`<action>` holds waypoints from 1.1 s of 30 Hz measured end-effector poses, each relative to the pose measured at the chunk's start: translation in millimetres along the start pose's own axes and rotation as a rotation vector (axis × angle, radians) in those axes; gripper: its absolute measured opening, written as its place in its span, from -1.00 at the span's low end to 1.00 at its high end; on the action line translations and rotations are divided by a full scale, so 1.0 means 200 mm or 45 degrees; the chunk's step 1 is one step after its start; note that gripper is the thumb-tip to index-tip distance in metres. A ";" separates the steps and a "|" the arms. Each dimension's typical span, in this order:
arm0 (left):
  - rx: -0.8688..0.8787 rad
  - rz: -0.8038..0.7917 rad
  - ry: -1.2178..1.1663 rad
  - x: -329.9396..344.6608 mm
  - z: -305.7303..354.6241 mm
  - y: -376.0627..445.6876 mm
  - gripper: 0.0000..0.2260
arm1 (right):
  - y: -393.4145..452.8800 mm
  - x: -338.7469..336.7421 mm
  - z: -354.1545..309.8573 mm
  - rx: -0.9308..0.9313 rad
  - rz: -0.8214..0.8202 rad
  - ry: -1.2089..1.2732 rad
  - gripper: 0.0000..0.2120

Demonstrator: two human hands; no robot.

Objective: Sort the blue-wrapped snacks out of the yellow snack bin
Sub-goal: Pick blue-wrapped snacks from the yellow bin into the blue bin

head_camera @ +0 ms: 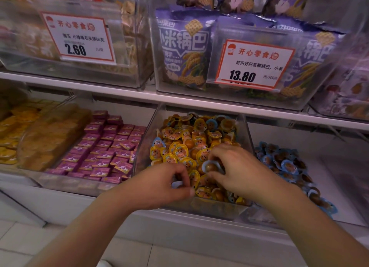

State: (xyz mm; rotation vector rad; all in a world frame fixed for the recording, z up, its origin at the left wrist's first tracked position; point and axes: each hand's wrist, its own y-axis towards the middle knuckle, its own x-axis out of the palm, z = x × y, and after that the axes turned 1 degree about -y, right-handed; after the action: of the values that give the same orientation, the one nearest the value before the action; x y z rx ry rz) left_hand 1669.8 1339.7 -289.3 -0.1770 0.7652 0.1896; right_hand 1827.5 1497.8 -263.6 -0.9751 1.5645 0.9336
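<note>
Shelves: a shop rack with two white shelves (123, 91) carried clear plastic bins; price cards (77, 38) hung on the upper ones.
Upper bins: purple snack bags (184, 51) filled the bin above the hands.
Yellow snack bin: a clear bin (146, 139) on the lower shelf held a heap of small yellow-wrapped snacks (179, 151), with a few blue-wrapped ones mixed in near the back.
Right hand: the right hand (237, 169) reached into the front of that bin, fingers curled, pinching a blue-wrapped snack (210, 167) between thumb and fingertips.
Left hand: the left hand (159, 183) lay just beside it at the bin's front left, fingers curled round a pale blue wrapper (176, 184), mostly hidden under the fingers.
Blue pile: the next bin to the right held a spread of blue-wrapped snacks (287, 165), near the right wrist.
Left neighbours: pink boxed snacks (103, 151) and orange packets (12, 131) filled the bins to the left.
</note>
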 end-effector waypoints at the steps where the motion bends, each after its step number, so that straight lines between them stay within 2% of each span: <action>1: -0.001 0.011 -0.037 0.00 -0.01 0.00 -0.90 | 0.00 0.00 0.00 0.023 0.046 0.022 -0.79; 4: -0.032 0.120 -0.183 -0.03 -0.03 0.00 -0.91 | 0.02 0.00 -0.01 0.068 0.149 0.068 -0.79; 7: -0.050 0.380 -0.368 -0.04 -0.05 0.00 -0.87 | 0.03 0.01 -0.02 0.046 0.195 0.130 -0.82; 9: -0.070 0.544 -0.651 -0.04 -0.04 0.00 -0.83 | 0.04 0.02 -0.04 -0.010 0.106 0.190 -0.84; 12: -0.082 0.686 -1.150 -0.06 -0.01 0.00 -0.77 | 0.07 0.09 -0.08 -0.147 -0.064 0.215 -0.92; 15: -0.075 0.749 -1.456 -0.09 0.01 -0.01 -0.76 | 0.14 0.16 -0.10 -0.128 -0.026 0.246 -0.83; 18: -0.060 0.735 -1.489 -0.10 0.01 -0.01 -0.76 | 0.19 0.16 -0.08 0.009 0.091 0.315 -0.84; 22: -0.061 0.734 -1.510 -0.10 0.01 -0.03 -0.75 | 0.20 0.15 -0.06 -0.032 0.035 0.245 -0.84; 25: -0.088 0.745 -1.487 -0.09 0.02 -0.02 -0.72 | 0.19 0.19 -0.11 -0.125 -0.048 0.040 -0.69; 29: -0.096 0.751 -1.502 -0.08 0.02 -0.01 -0.72 | 0.22 0.26 -0.17 -0.118 -0.099 -0.203 -0.33; 33: -0.109 0.751 -1.456 -0.07 0.00 -0.02 -0.75 | 0.24 0.27 -0.18 -0.169 -0.064 -0.115 -0.37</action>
State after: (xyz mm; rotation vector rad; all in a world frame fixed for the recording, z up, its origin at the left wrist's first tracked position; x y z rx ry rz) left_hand 1660.1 1335.2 -278.7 0.0950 -0.3565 0.8005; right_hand 1762.6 1476.2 -305.7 -1.0456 1.4112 1.0425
